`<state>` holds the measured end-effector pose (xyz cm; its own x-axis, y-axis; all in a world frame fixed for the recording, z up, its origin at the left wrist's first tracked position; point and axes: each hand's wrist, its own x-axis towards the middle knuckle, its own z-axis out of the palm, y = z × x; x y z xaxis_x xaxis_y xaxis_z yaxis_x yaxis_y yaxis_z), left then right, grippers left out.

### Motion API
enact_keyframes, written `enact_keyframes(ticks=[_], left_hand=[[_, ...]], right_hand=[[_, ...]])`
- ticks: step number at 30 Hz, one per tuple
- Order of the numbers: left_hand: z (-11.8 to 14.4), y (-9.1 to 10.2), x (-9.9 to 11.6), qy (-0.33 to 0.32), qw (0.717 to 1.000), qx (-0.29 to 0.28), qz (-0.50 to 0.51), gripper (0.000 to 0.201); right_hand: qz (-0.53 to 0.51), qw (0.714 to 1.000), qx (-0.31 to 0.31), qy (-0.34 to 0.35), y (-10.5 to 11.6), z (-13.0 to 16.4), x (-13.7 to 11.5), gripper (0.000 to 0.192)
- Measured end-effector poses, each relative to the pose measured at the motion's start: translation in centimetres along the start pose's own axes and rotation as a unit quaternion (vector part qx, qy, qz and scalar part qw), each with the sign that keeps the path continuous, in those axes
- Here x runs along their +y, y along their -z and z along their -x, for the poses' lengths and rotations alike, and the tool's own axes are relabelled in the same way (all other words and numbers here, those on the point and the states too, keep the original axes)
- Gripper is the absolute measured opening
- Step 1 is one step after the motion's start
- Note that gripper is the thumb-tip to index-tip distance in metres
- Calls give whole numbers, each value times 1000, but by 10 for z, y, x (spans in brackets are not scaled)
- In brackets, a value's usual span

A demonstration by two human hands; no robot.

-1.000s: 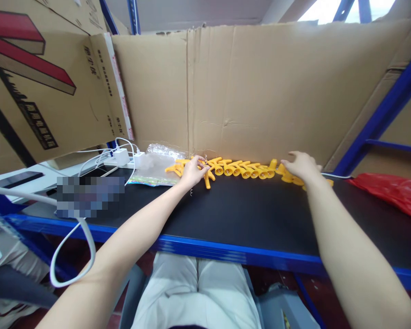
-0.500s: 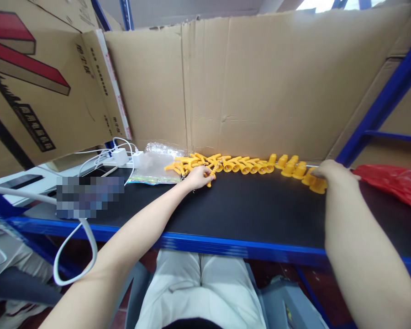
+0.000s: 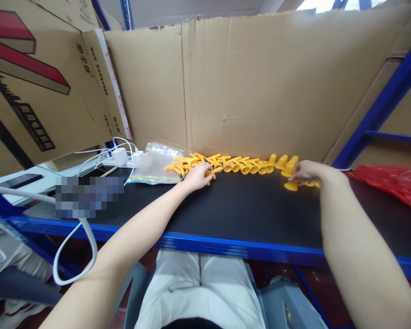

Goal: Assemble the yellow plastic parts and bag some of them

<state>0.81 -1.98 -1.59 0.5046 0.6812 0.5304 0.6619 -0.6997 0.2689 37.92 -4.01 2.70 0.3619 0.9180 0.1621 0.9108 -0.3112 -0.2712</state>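
Yellow pieces (image 3: 254, 169), over ten, two hands (image 3: 197, 176) (image 3: 308, 171)

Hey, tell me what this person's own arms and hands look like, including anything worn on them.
The left hand and right hand are bare, with no gloves. The left forearm and right forearm show no sleeves, and no watch or bracelet is visible. Rings or small markings are too small to tell.

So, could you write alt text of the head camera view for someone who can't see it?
A person's left hand touches yellow branching pieces while the right hand is at yellow cups on a black shelf. Behind stands a cardboard panel; red plastic lies at right.
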Motion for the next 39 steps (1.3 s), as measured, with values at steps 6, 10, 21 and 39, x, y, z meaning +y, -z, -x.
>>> enact_keyframes(ticks=[6, 10, 21, 39], left_hand=[[-1, 0, -1, -7, 1000, -15, -1, 15], [-1, 1, 0, -5, 1000, -17, 2, 18], [-1, 2, 1, 5, 999, -32, -4, 20], [0, 3, 5, -49, 998, -11, -42, 23]], right_hand=[[5, 967, -214, 138, -17, 31, -64, 13], [44, 972, -99, 208, -28, 44, -93, 17], [28, 959, -46, 278, -33, 53, -109, 22], [-77, 896, 13, 436, -43, 51, -112, 33]])
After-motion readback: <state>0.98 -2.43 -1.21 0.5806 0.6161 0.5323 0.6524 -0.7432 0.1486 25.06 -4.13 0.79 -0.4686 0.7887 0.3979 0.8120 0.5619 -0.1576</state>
